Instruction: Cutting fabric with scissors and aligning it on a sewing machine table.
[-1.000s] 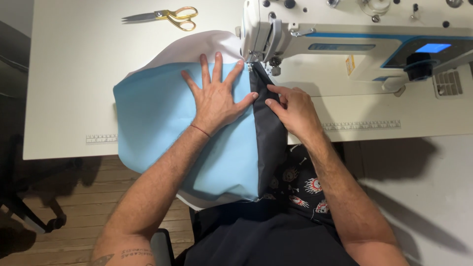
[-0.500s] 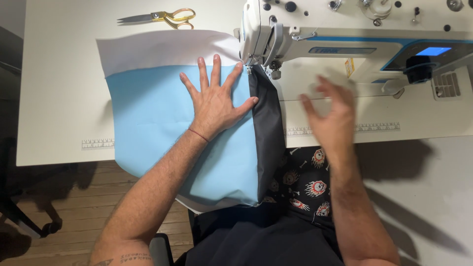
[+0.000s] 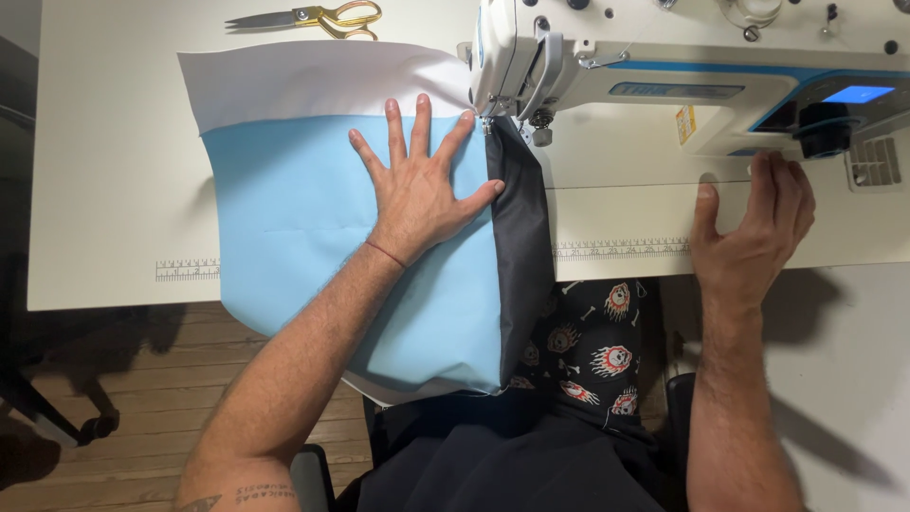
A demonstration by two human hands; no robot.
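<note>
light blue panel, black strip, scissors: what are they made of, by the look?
Light blue panel: thin woven cloth, matte; it drapes off the table edge under the flat left hand. Black strip: cloth too, a slight sheen, perhaps synthetic. Scissors: metal, steel-grey blades with shiny gold-coloured handles.

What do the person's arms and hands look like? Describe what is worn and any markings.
Both arms are bare, with no sleeves and no gloves. The left hand has a thin red string bracelet at the wrist, and a dark tattoo of small lettering marks the left upper forearm. The right hand shows no rings, watch or bands.
</note>
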